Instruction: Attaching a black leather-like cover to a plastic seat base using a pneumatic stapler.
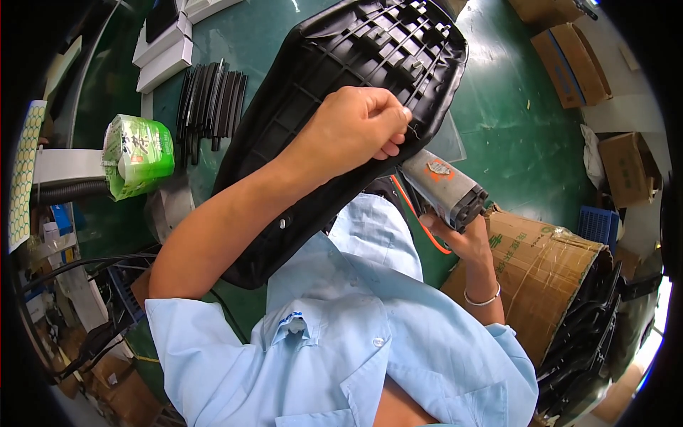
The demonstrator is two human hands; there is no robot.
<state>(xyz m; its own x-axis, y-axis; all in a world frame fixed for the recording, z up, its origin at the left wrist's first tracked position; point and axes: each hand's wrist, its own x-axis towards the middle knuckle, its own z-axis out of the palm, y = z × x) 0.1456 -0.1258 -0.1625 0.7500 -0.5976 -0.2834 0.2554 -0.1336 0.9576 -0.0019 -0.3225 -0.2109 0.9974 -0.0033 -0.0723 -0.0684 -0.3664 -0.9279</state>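
A black padded seat panel (pixel 313 92) lies tilted across my lap and the table, its ribbed plastic underside up and a shiny black cover wrapped over its rim. Over its right edge, my left hand (pixel 359 132) is closed in a pinch, with thumb and forefinger together and the other fingers curled. Whatever it pinches is too small or hidden to make out. My right hand (pixel 462 238) grips a grey pneumatic staple gun (pixel 442 186) with an orange label. The tool's front end is beside the panel's right edge, and its handle is mostly covered by my fingers.
An orange air hose (pixel 420 217) hangs under the tool. Black strips (pixel 210 103) lie left of the panel, near white boxes (pixel 165 53) and a green packet (pixel 142 156). At the right stands a carton (pixel 533 263) of black parts, with more cartons (pixel 571 64) beyond on the green floor.
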